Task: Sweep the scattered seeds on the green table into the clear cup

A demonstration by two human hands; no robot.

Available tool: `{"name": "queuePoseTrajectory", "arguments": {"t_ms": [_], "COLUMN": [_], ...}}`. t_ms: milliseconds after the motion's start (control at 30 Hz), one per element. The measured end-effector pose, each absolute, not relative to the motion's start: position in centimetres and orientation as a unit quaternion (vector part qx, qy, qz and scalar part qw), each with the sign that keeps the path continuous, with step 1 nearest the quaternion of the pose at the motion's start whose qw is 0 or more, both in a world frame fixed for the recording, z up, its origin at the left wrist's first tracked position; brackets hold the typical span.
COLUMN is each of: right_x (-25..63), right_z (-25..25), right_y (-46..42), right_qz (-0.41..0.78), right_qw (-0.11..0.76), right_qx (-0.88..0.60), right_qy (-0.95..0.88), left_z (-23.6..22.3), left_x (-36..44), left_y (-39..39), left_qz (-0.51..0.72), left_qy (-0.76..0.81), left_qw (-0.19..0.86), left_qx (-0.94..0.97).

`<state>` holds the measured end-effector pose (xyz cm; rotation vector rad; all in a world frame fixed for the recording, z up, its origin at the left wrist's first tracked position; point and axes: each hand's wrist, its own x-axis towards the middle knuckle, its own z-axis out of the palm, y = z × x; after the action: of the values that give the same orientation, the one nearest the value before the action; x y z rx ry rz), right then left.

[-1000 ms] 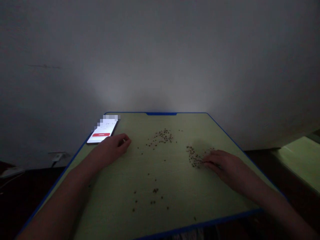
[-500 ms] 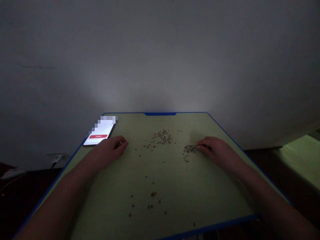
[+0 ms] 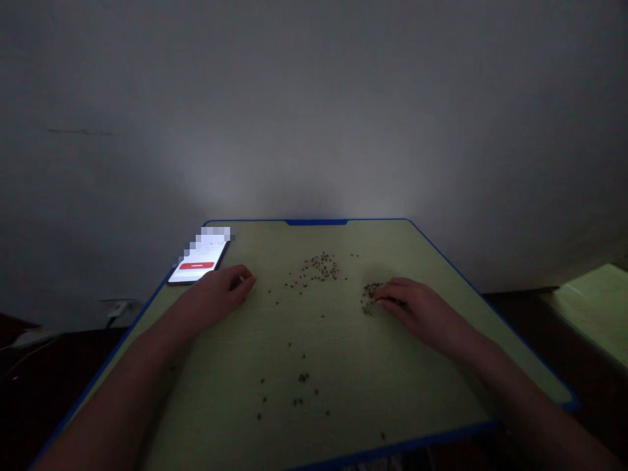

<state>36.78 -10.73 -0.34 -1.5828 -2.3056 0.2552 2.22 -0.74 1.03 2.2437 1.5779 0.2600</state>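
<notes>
Small dark grains, like seeds or beans, lie on a pale table (image 3: 343,353) with a blue edge. My right hand (image 3: 412,304) is at the right-hand pile (image 3: 371,291), its thumb and fingertips pinched together over the grains. Whether any are caught between the fingertips is hidden. A larger loose scatter (image 3: 324,267) lies farther back, between my hands. My left hand (image 3: 228,288) rests at the table's left side, just in front of a lit phone (image 3: 199,261). Its fingers are curled to the thumb, with nothing visible in them.
Several stray grains (image 3: 303,377) are spread over the near middle, one of them close to the front edge. A grey wall (image 3: 314,118) rises behind the table. At the lower left, a plug with a cable (image 3: 118,309) sits at the wall. The room is dim.
My right hand has shifted left and slightly nearer, its fingertips now covering part of the right-hand pile. My left hand keeps its place by the phone. The whole view has tilted slightly.
</notes>
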Motion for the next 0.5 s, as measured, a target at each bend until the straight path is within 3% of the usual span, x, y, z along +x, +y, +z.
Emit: {"name": "queuePoseTrajectory", "arguments": {"t_ms": [500], "right_x": [34.5], "right_z": [-0.6], "right_y": [-16.2], "right_qz": [0.046], "right_qw": [0.126], "right_qx": [-0.509], "right_qy": [-0.850], "left_z": [1.3], "left_x": [2.4], "left_y": [-1.1], "left_qz": [0.097], "left_qy": [0.562], "left_qw": [0.185], "left_qx": [0.801]}}
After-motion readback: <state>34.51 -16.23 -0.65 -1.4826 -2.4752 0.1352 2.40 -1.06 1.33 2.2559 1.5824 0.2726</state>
